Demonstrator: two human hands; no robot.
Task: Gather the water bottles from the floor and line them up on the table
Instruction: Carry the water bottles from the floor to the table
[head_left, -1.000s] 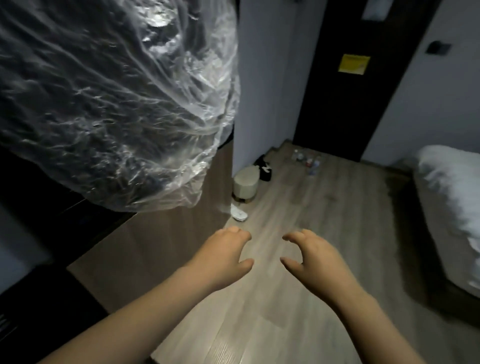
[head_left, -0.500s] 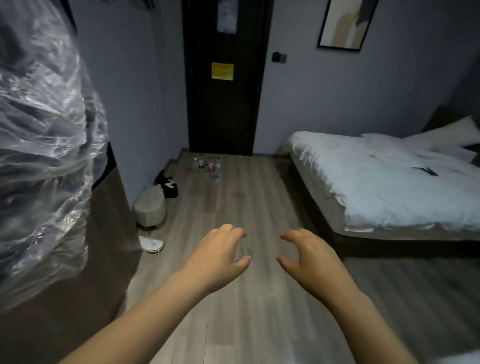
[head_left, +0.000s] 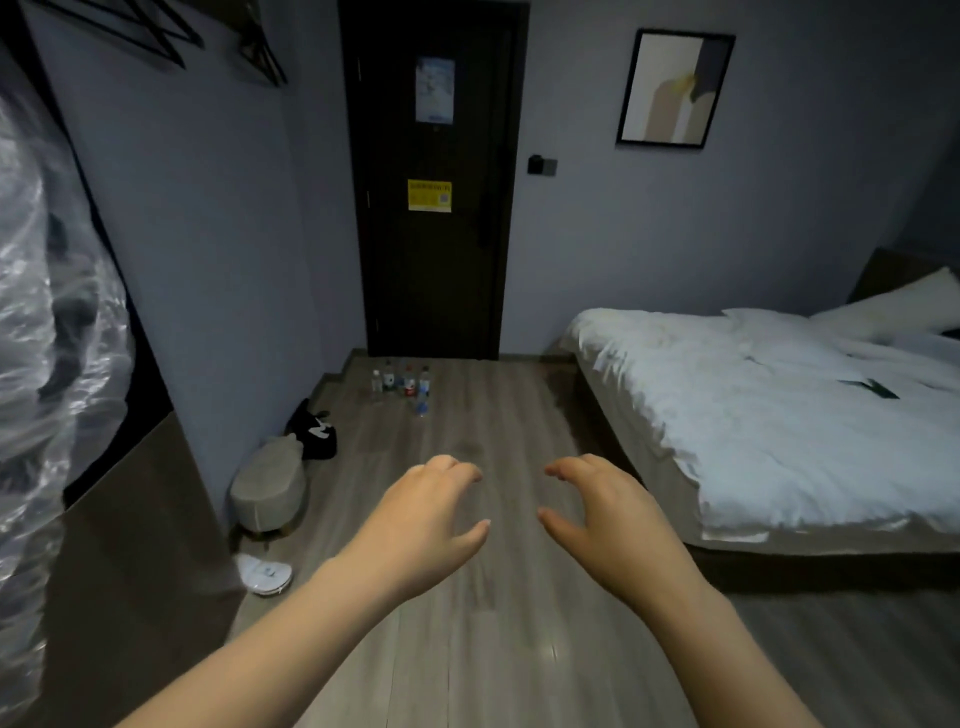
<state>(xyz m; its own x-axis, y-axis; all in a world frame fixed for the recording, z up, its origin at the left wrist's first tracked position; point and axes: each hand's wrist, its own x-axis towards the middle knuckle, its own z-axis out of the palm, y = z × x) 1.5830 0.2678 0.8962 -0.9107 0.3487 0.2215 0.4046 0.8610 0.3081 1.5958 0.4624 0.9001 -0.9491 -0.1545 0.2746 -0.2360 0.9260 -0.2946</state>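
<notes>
1. We count two bare hands, held out over the wooden floor (head_left: 493, 649) and apart from each other
2. The left hand (head_left: 421, 525) has loosely curved fingers and a spread thumb; it holds nothing and touches nothing
3. The right hand (head_left: 608, 519) is posed the same way, relaxed and empty
4. The water bottles (head_left: 400, 379) stand upright on the floor just in front of the dark door (head_left: 436, 270), well apart from both hands. We count about five in a tight row, with a single bottle (head_left: 422, 408) set forward of it. At this distance we cannot fix the tally or read what they contain
5. The door carries two notices: one yellow notice (head_left: 429, 195) and one pale blue sheet (head_left: 435, 89) above it
6. One bed (head_left: 779, 441) with white bedding runs along the right side; one small dark item (head_left: 872, 387) lies on the cover
7. By the left wall we count one beige stool (head_left: 267, 483), one black bag (head_left: 314, 431) just behind it, contents not visible, and one flat white object (head_left: 265, 571) nearer on the floor
8. One framed picture (head_left: 675, 88) and one wall switch (head_left: 540, 165) sit right of the door; clear plastic sheeting (head_left: 47, 364) fills the left edge
</notes>
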